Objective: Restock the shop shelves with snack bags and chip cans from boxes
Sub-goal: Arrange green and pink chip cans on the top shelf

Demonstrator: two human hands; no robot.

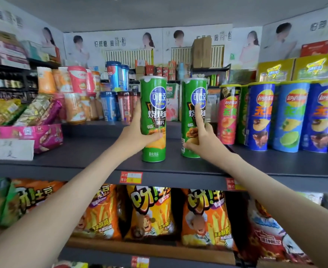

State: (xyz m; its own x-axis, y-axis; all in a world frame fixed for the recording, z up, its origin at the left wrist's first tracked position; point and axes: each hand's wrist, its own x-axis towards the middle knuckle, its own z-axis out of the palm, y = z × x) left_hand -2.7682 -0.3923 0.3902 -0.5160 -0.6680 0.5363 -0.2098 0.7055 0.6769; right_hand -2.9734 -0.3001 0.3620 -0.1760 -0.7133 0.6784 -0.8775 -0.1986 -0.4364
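Gripping the left can (pixel 153 117) low on its body with the fingers (pixel 156 135) of the left hand (pixel 138 136) — thumb across the front, the rest hidden behind; holding the right can (pixel 193 113) with the fingers (pixel 198 117) of the right hand (pixel 205 141), forefinger laid straight up the label, thumb hooked at the lower left, the others curled at the right side. Both upright, long axis vertical, bases seemingly down on the dark shelf (pixel 82 151), side by side with a gap between; left one nearer the front edge, right one a little deeper and near the red can (pixel 227 117) that begins the row of blue cans (pixel 261 117). Probably next: sliding both straight back — away from the fingers — bottoms flat, each hand serving its own. Smooth, glossy printed tubes, tall and narrow; likely to tip if pushed high, so better pushed low. Matt, flat shelf.
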